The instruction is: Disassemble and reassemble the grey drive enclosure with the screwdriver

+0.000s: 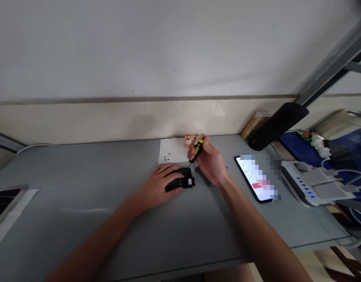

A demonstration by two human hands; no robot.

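A small black device (pixel 185 181) with a green circuit board showing lies on the grey table (pixel 80 203). My left hand (pixel 159 186) rests over its left side, fingers curled on it and holding it down. My right hand (pixel 208 160) is closed round a black and yellow screwdriver (pixel 197 150), held upright with its tip down on the device.
A white paper sheet (pixel 171 150) with several tiny dark screws lies behind the device, beside a small orange figure (pixel 188 140). A lit phone (pixel 257 178) lies to the right, then a white device (pixel 309 184) with blue lights. A black lamp head (pixel 277 125) hangs above.
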